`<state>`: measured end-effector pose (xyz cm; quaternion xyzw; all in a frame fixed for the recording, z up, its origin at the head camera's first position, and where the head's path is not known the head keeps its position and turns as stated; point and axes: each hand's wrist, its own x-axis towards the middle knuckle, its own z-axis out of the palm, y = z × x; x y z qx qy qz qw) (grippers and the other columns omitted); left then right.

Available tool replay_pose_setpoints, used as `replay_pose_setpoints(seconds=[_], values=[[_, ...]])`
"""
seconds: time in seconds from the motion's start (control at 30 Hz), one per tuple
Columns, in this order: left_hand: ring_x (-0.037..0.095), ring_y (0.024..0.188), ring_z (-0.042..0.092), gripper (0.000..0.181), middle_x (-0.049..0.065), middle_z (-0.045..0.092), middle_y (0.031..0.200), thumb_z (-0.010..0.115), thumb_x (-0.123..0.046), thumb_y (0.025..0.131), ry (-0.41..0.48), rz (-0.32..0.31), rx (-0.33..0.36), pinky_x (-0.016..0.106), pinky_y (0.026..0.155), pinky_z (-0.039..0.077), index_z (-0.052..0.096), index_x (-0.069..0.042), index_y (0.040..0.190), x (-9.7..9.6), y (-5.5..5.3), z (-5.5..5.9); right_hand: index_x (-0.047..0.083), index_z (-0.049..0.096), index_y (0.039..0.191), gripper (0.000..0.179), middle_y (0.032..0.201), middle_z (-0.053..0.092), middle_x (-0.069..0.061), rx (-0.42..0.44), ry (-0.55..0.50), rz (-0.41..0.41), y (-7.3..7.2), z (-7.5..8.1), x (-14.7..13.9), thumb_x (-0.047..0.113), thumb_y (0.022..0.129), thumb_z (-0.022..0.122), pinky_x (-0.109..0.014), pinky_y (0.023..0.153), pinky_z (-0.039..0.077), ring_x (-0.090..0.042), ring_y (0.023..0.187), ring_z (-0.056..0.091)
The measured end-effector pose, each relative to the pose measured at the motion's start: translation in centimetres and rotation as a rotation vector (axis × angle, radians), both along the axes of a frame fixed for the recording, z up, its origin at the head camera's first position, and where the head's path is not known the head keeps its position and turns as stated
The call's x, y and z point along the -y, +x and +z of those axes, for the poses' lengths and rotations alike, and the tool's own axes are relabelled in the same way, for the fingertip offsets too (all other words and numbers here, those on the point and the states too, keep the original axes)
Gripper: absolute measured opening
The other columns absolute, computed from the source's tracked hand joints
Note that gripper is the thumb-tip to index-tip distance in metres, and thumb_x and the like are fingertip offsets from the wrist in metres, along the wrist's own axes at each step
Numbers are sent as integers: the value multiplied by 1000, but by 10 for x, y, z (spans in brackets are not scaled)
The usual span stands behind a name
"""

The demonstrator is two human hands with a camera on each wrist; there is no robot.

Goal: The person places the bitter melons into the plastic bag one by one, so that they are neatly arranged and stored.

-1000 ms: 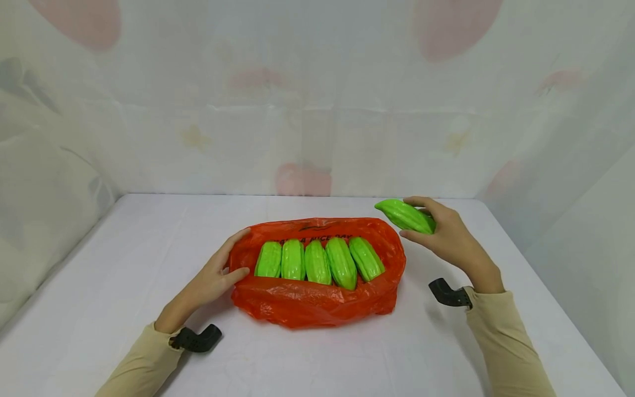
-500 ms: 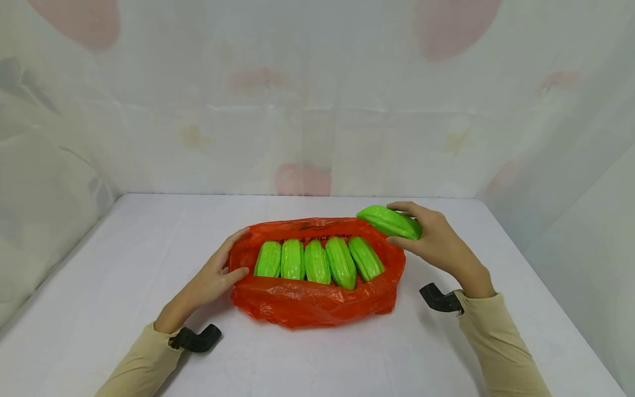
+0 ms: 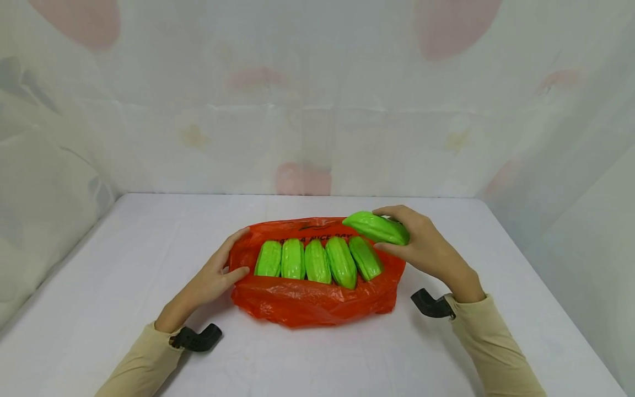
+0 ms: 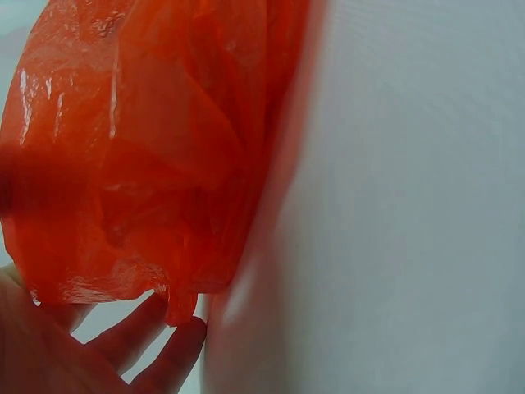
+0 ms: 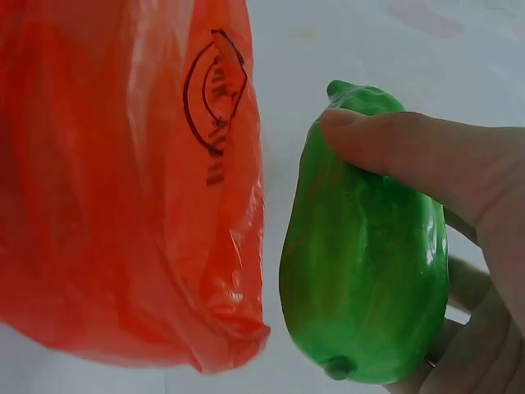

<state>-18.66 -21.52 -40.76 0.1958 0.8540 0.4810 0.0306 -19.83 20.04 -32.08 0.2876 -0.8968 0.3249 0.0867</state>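
My right hand (image 3: 421,242) grips a glossy, faintly ridged green papaya (image 3: 375,227) above the right back rim of a red plastic bag (image 3: 312,300). The right wrist view shows the thumb across this papaya (image 5: 361,263), with the other fingers partly hidden behind it; its pointed tip faces away. Inside the wide-mouthed bag, several similar papayas (image 3: 317,262) lie side by side in a row. My left hand (image 3: 213,278) holds the bag's left side, thumb at the front and fingers toward the back. In the left wrist view, fingertips (image 4: 184,341) touch a crumpled corner of the bag.
A white cloth covers the table (image 3: 317,364), and the bag rests on its middle. Patterned pale sheeting (image 3: 317,110) rises behind the back edge and along both sides. Black wrist mounts (image 3: 198,338) stick out from both sleeves.
My right hand has carried the papaya leftward and slightly down, from right of the bag to over its right back rim. The left hand and the bag have stayed put.
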Motion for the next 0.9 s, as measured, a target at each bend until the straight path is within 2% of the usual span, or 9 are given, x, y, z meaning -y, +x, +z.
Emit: replay_pose_setpoints(seconds=[0.53, 0.77, 0.9], values=[[42, 141, 34, 76, 17, 27, 159, 56, -2, 93, 4, -1, 8, 70, 104, 37, 20, -19, 158, 0, -1, -1, 15, 60, 129, 54, 121, 61, 0, 19, 17, 86, 6, -7, 19, 17, 80, 82, -30, 81, 53, -12, 97, 58], [43, 141, 33, 76, 17, 26, 160, 56, -2, 93, 1, -1, 7, 70, 104, 37, 20, -17, 158, -1, -1, -1, 17, 61, 130, 55, 124, 64, 4, 55, 46, 128, 8, -11, 28, 21, 80, 82, -33, 89, 52, -11, 104, 58], [43, 142, 32, 76, 17, 26, 160, 56, -2, 93, 1, 1, 12, 71, 104, 36, 20, -18, 158, -1, 0, 0, 18, 62, 130, 55, 123, 64, 5, 78, 81, 127, 12, -11, 33, 26, 80, 83, -35, 92, 51, -11, 107, 57]])
